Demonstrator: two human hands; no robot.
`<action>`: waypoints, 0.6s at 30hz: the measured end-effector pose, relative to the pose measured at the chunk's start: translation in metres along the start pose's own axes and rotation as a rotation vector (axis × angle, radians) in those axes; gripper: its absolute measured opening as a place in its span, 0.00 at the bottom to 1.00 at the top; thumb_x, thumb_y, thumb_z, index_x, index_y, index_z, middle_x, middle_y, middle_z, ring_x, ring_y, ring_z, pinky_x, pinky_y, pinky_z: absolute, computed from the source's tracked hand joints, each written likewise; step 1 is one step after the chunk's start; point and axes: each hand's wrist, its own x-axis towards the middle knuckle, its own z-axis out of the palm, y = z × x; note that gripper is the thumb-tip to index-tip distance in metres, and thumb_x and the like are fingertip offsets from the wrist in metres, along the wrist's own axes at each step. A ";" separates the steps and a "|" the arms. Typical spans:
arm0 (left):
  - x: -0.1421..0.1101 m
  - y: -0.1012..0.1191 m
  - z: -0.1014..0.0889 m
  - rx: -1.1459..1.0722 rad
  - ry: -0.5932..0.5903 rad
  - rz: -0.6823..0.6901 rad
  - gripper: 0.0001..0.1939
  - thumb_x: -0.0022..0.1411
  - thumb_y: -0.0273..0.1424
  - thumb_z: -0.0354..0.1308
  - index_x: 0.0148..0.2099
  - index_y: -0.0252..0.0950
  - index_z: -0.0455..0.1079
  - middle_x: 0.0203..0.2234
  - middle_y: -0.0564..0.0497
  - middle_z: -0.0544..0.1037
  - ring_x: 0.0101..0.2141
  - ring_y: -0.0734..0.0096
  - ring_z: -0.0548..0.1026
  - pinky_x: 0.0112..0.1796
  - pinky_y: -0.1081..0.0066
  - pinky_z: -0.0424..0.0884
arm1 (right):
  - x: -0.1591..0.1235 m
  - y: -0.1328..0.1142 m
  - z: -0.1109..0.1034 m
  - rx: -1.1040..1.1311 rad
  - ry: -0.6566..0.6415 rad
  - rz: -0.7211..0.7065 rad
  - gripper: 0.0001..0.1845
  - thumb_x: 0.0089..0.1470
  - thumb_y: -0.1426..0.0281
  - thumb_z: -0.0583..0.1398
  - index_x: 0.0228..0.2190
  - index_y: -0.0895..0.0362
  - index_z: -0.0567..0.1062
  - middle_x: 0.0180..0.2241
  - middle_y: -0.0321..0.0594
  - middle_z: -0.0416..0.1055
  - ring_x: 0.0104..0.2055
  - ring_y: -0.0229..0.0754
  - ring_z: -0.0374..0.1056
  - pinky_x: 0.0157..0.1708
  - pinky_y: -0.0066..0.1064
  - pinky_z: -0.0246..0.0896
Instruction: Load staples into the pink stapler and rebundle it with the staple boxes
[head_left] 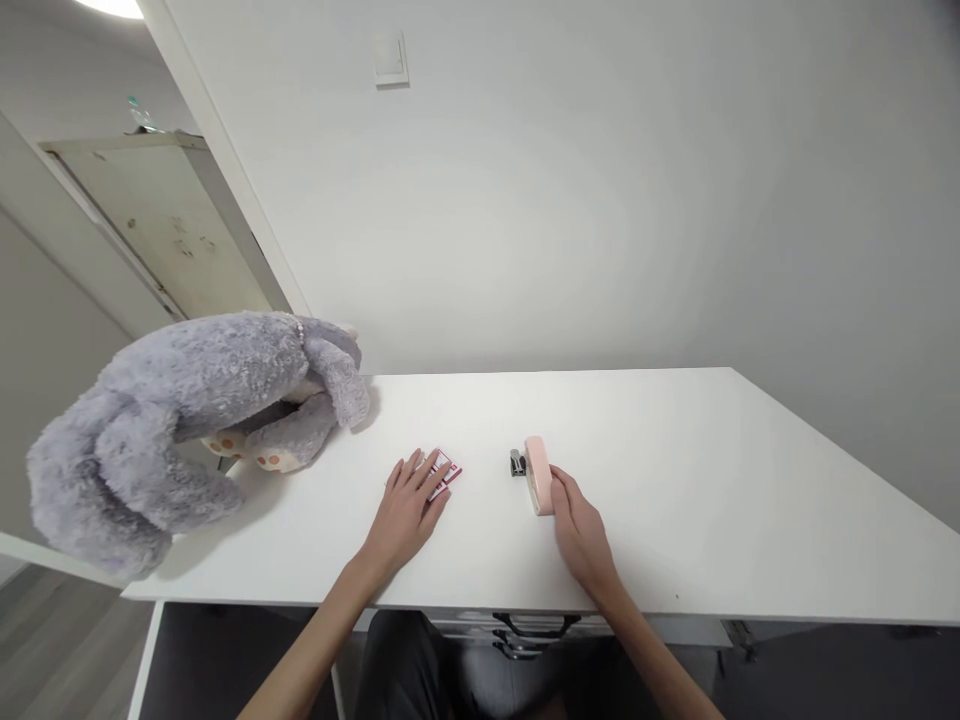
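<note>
The bare left hand (405,508) is partly hiding the small, flat red-and-white packaging (452,470); the view's lower edge is cutting off both bare forearms (319,640).

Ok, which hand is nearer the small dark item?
Right. The right hand, at the pink object, is just right of the small dark item; the left hand, on red-and-white pieces, is farther off to its left.

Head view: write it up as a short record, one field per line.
Left hand: fingers spread over small red-and-white items
Right hand: at the right side of a pink object, grip unclear
Dark piece: left of the pink object; attached or separate, cannot tell
Surface: white table
Left end: grey plush toy
Wall: white switch plate
</note>
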 end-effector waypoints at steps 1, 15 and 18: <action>0.001 -0.001 0.001 0.003 -0.013 -0.001 0.24 0.75 0.38 0.49 0.70 0.50 0.63 0.70 0.50 0.62 0.71 0.52 0.54 0.67 0.43 0.54 | 0.000 0.000 0.000 0.000 -0.001 -0.001 0.33 0.68 0.50 0.44 0.61 0.55 0.70 0.61 0.47 0.72 0.63 0.53 0.67 0.61 0.43 0.57; 0.047 0.080 0.028 0.023 -0.022 0.323 0.29 0.76 0.35 0.46 0.75 0.37 0.47 0.70 0.41 0.61 0.73 0.55 0.48 0.70 0.48 0.54 | 0.002 0.002 0.002 0.002 0.025 -0.065 0.32 0.69 0.51 0.44 0.61 0.56 0.71 0.60 0.47 0.73 0.62 0.51 0.68 0.62 0.42 0.58; 0.061 0.088 0.032 0.043 -0.034 0.342 0.28 0.75 0.34 0.44 0.73 0.37 0.49 0.66 0.42 0.67 0.72 0.53 0.52 0.70 0.47 0.52 | 0.002 0.001 0.002 0.005 0.013 -0.057 0.32 0.69 0.51 0.44 0.61 0.55 0.70 0.60 0.47 0.73 0.61 0.51 0.68 0.62 0.42 0.58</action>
